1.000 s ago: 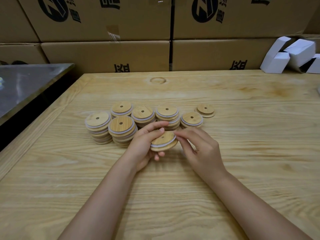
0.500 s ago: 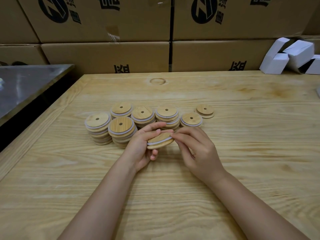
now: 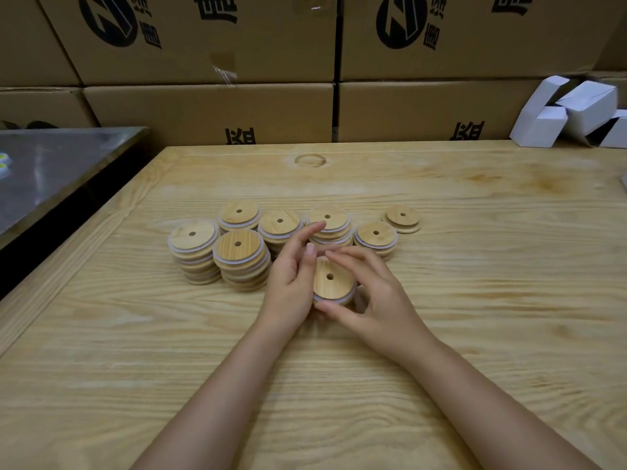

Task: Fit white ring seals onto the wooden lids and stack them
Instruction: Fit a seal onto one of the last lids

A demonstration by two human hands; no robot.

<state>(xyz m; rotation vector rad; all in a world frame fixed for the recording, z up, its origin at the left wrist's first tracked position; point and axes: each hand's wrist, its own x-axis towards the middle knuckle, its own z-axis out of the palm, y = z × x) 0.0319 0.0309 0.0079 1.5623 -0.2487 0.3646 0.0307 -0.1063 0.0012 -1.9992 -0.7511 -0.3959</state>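
Wood shows face-up in the grip: a round wooden lid [image 3: 330,281] with a small centre hole sits between both hands, just near of the stacked lids and around the middle of the table. The right hand [image 3: 376,300] pinches it, curled fingers arching over the far rim and the thumb under the near rim. The left hand [image 3: 291,283] lies edge-on against the lid's left rim with its fingers mostly straight and the index reaching far; whether any hidden fingers hold the lid from below cannot be told. A white ring seal [image 3: 336,301] shows along the lid's near lower edge.

The lid is a disc, so it has no long side. Its holed flat face tilts up and toward the near side, with the far rim higher than the near rim.

Just far and left of the hands stand six stacks of sealed lids [image 3: 241,262], close together. The left index fingertip overlaps one of them in view. At the right end of the row lies a low pair of bare lids [image 3: 403,218]. All rest on a pale wooden table [image 3: 475,300]. Cardboard cartons [image 3: 210,110] wall the far edge, small white boxes [image 3: 570,110] lie far right, and a metal surface [image 3: 51,164] adjoins the table at far left.
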